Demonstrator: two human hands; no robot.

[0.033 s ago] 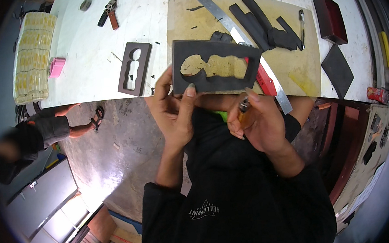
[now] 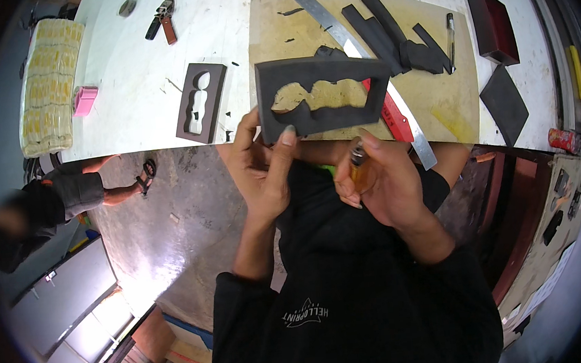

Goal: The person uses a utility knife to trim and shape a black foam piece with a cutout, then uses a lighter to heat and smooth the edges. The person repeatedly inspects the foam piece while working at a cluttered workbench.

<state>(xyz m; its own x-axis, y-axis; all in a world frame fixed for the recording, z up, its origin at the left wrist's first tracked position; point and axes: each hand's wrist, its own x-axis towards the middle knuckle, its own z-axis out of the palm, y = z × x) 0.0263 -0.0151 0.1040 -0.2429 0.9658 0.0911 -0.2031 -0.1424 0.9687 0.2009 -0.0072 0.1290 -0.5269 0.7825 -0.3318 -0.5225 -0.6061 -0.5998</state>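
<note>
My left hand point(image 2: 262, 173) pinches the near left corner of a dark foam insert point(image 2: 333, 119), thumb on top and fingers beneath. The insert is raised above the table's near edge, and a wavy cut-out runs through its middle. Just below its right part, my right hand point(image 2: 393, 183) grips an orange lighter point(image 2: 360, 169) with its metal top pointing up toward the foam. No flame can be made out. Behind the insert, a steel ruler point(image 2: 318, 17) and a red-handled tool point(image 2: 397, 120) are partly covered by it.
A second foam insert point(image 2: 218, 88) lies left on the white table point(image 2: 126, 85). Black foam strips point(image 2: 380, 24) and a pen point(image 2: 451, 39) rest on the tan cutting board point(image 2: 278, 19). At right stand a dark red box point(image 2: 493, 27) and a black sheet point(image 2: 505, 106). Another person point(image 2: 47, 207) is at far left.
The foam insert has tilted slightly, its right end shifting a little left. My right hand with the lighter has moved slightly left and up, nearer the foam's near edge.
</note>
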